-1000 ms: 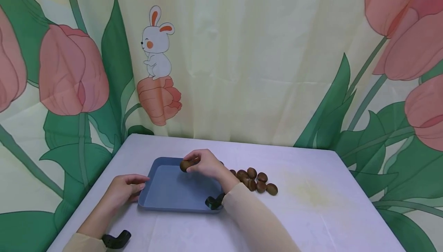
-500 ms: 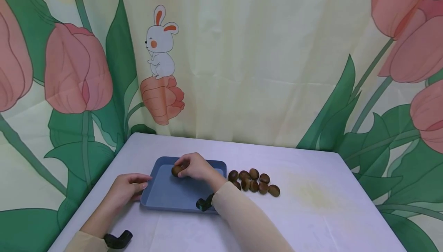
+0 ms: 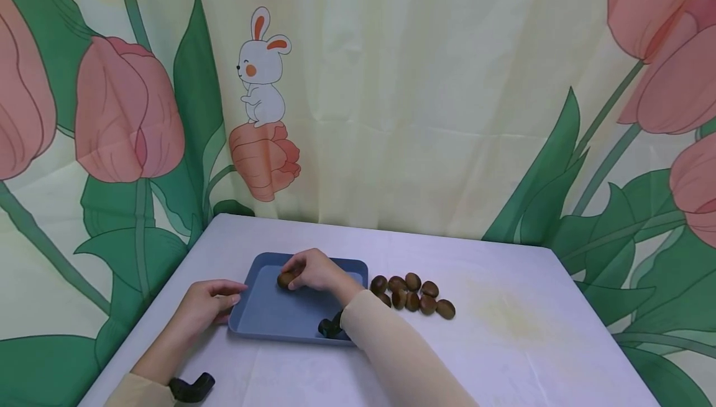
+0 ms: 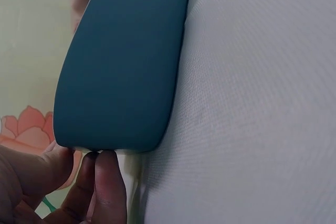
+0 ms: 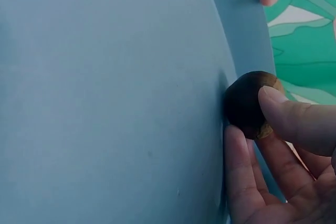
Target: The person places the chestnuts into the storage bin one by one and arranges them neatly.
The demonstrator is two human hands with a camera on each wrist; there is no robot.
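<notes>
The right hand [image 3: 316,270] pinches a glossy, rounded chestnut [image 5: 244,103] within the round-cornered blue tray [image 3: 268,314]; the left hand [image 3: 202,304], fingers relaxed, touches the tray.

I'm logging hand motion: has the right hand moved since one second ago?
Yes: against the printed rabbit in the head view, the right hand, pinching a chestnut, has shifted left and slightly lower in the picture.

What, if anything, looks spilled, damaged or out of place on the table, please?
A faint yellowish patch on the pale cloth, to the right of the loose chestnuts, looks odd because the cloth around it is paler. I cannot tell whether it is a stain or a spill. Nothing else stands out.
</notes>
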